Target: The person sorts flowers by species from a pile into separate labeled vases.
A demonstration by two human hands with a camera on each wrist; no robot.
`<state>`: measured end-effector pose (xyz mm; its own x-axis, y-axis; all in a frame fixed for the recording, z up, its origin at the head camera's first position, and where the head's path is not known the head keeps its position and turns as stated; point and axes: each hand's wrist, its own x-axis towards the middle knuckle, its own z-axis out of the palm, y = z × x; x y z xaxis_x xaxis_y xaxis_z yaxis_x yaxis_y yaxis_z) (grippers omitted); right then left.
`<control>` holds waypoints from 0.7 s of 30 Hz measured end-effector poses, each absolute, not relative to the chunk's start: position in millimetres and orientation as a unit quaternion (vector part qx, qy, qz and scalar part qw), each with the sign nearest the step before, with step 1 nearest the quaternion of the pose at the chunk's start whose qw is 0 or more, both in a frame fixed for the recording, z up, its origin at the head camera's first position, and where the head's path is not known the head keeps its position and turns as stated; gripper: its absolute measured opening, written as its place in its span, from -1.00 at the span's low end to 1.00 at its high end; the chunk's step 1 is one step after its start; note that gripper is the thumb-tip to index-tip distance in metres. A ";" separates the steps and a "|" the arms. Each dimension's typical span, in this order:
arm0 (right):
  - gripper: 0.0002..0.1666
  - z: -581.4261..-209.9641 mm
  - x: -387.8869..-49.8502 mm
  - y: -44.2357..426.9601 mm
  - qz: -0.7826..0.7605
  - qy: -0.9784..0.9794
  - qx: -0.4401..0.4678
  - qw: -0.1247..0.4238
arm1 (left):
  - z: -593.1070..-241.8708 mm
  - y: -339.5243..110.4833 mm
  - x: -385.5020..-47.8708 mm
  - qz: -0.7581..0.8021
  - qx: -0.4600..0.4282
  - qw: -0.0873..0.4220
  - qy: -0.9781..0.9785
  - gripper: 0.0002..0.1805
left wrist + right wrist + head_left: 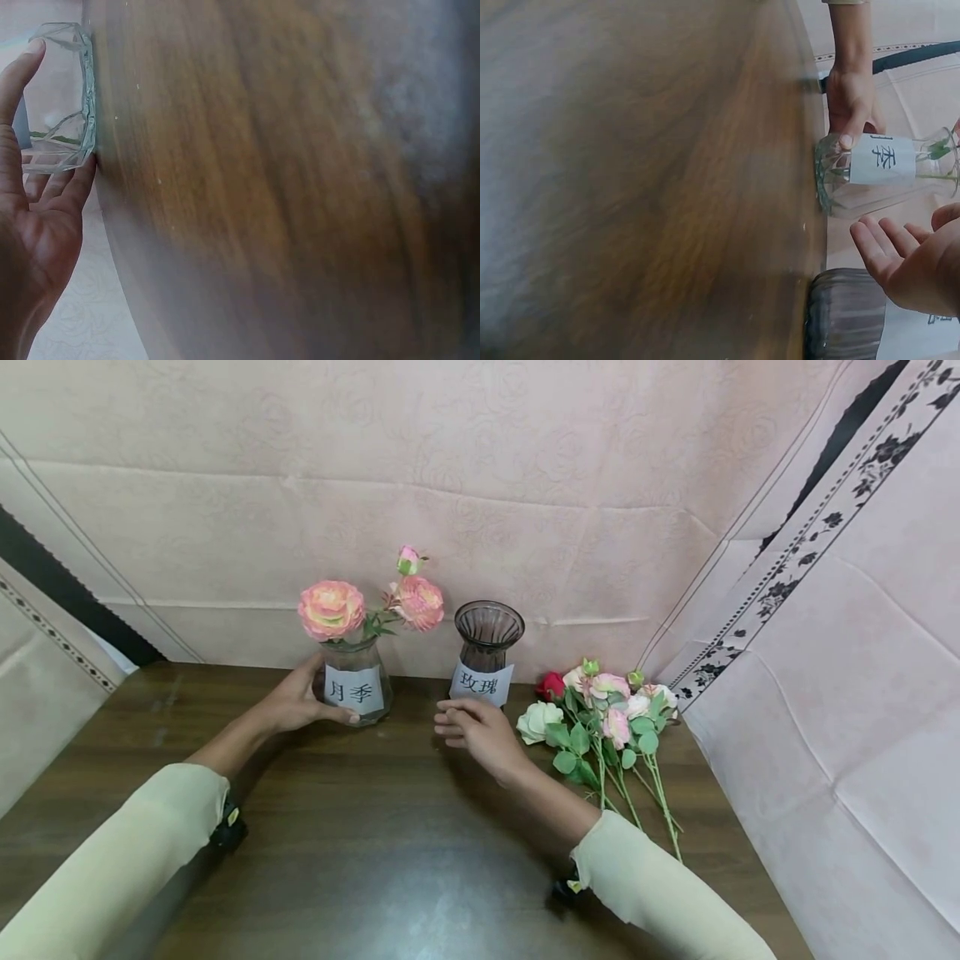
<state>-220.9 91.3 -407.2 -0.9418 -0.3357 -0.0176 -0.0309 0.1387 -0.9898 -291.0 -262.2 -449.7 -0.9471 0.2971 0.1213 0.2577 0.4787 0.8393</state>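
A clear glass vase (pixel 387 683) with a paper label (pixel 354 690) stands near the table's back edge, holding pink-and-yellow blooms (pixel 332 610). My left hand (pixel 298 697) grips its lower left side, thumb across the front; the left wrist view shows the hand (pixel 41 217) around the glass base (pixel 88 105). My right hand (pixel 480 735) holds nothing, fingers loosely bent, in front of a dark ribbed vase (pixel 489 628) with its own label. In the right wrist view the right hand (pixel 919 259) is between the clear vase (pixel 855 199) and the dark vase (pixel 846 311), its palm visible.
Loose stems with white, pink and red flowers (pixel 615 727) lie on the right side of the wooden table (pixel 337 860). A pale cloth (pixel 525 477) hangs behind the table, and another patterned cloth (pixel 862 693) is on the right.
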 end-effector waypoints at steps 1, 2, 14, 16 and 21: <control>-0.56 -408.0 -219.6 93.4 -0.645 0.745 -0.121 0.118 | -449.6 -262.4 -290.6 0.484 0.160 0.021 0.860 0.26; -0.56 -409.3 -218.9 95.5 -0.647 0.744 -0.119 0.119 | -449.4 -262.7 -290.2 0.483 0.159 0.021 0.861 0.26; -0.55 -410.6 -211.8 120.1 -0.660 0.734 -0.091 0.135 | -447.1 -262.3 -290.7 0.486 0.158 0.018 0.859 0.27; -0.53 -411.8 -212.1 124.6 -0.658 0.736 -0.087 0.134 | -447.6 -262.2 -290.7 0.487 0.158 0.019 0.859 0.29; -0.52 -413.9 -212.4 137.4 -0.661 0.736 -0.055 0.136 | -449.7 -262.0 -291.3 0.496 0.161 0.024 0.853 0.31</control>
